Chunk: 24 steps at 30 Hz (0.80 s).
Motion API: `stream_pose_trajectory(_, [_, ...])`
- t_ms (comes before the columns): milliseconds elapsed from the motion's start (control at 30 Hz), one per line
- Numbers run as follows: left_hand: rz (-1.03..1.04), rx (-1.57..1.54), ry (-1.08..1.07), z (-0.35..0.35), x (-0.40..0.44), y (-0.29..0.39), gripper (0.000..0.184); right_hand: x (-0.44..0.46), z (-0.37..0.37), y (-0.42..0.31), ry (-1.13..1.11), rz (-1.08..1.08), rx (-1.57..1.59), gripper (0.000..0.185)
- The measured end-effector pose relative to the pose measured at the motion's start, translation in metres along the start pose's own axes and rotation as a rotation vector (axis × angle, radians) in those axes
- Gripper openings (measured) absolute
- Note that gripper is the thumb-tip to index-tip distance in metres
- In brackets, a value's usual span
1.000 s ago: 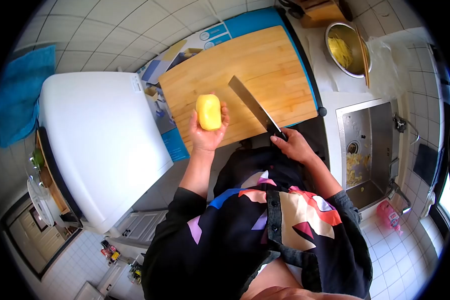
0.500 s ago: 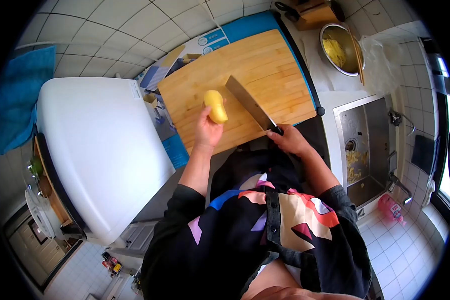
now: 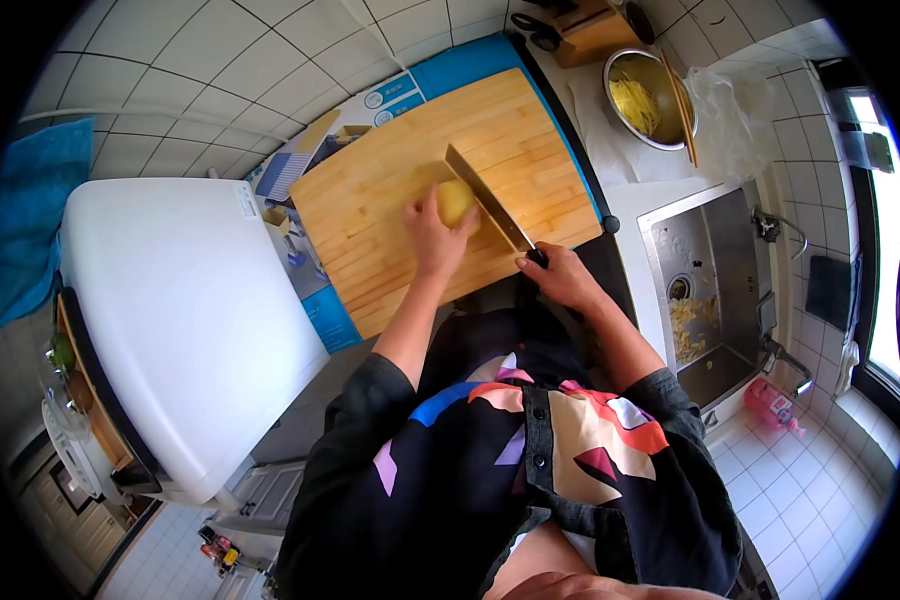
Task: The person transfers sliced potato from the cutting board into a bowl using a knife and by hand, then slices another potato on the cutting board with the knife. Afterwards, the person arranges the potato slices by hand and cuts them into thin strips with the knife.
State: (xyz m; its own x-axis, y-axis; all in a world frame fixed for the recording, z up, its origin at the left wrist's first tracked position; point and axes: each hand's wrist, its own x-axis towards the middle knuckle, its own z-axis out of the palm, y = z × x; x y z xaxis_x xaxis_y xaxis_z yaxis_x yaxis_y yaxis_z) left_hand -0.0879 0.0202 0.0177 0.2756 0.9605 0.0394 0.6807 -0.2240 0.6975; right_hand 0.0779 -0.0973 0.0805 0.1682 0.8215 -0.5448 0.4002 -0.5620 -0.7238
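My left hand [image 3: 437, 232] grips a peeled yellow potato [image 3: 456, 203] over the wooden cutting board [image 3: 370, 220], its fingers around the left side. In my right hand [image 3: 562, 274] is the black handle of a cleaver [image 3: 485, 195]. The blade stands on edge just right of the potato, slanting away from me across the board. Whether the blade touches the potato I cannot tell.
Behind the board's right side stands a metal bowl [image 3: 618, 127] of yellow shreds, with chopsticks [image 3: 680, 105] across its rim. The sink [image 3: 715, 365] at right holds peelings. A white appliance [image 3: 180, 320] stands left, and a knife block [image 3: 600, 35] at the back.
My left hand has brought the potato right and turned it, so it now sits close beside the cleaver blade. The cleaver is held more upright, its edge toward the board.
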Motion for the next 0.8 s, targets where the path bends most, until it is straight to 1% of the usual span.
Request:
stream_pose_trajectory(67, [-0.082, -0.131, 0.001, -0.002, 0.0, -0.009, 0.069, 0.001, -0.001, 0.002, -0.025, -0.005, -0.014, 0.04])
stream_pose_trajectory(100, [-0.082, -0.131, 0.003, 0.0, 0.0, -0.011, 0.069, 0.002, 0.0, 0.005, -0.02, -0.04, -0.026, 0.04])
stream_pose_trajectory(133, [-0.137, -0.206, 0.012, 0.001, 0.001, -0.014, 0.064, 0.003, 0.001, 0.008, -0.016, -0.075, -0.039, 0.04])
stream_pose_trajectory(167, [-0.191, -0.283, 0.023, 0.004, 0.001, -0.016, 0.061, 0.005, 0.001, 0.01, -0.016, -0.078, -0.042, 0.04])
stream_pose_trajectory(267, [-0.252, -0.349, 0.043, 0.001, 0.007, -0.001, 0.057, 0.006, 0.0, 0.009, -0.032, -0.051, -0.073, 0.037])
stream_pose_trajectory(333, [-0.248, -0.331, 0.08, 0.007, 0.008, -0.003, 0.057, 0.005, 0.0, 0.0, -0.033, -0.001, -0.116, 0.043])
stream_pose_trajectory(367, [-0.242, -0.306, 0.11, 0.009, 0.008, -0.005, 0.057, 0.005, 0.002, 0.001, -0.034, -0.002, -0.119, 0.043])
stream_pose_trajectory(433, [-0.26, -0.287, 0.112, 0.007, 0.007, -0.001, 0.055, 0.006, 0.007, 0.003, 0.03, 0.029, -0.073, 0.052])
stream_pose_trajectory(467, [-0.277, -0.267, 0.113, 0.006, 0.007, 0.0, 0.054, 0.006, 0.006, 0.003, 0.028, 0.029, -0.077, 0.052])
stream_pose_trajectory(533, [-0.288, -0.278, 0.117, 0.003, 0.006, 0.006, 0.053, 0.001, 0.002, -0.004, 0.002, 0.041, -0.023, 0.059])
stream_pose_trajectory(667, [-0.292, -0.359, 0.146, 0.007, 0.009, 0.005, 0.053, -0.01, -0.003, -0.012, 0.019, 0.048, -0.022, 0.057])
stream_pose_trajectory(800, [-0.273, -0.373, 0.142, 0.008, 0.011, 0.001, 0.053, -0.018, -0.002, -0.016, 0.041, 0.036, -0.042, 0.055])
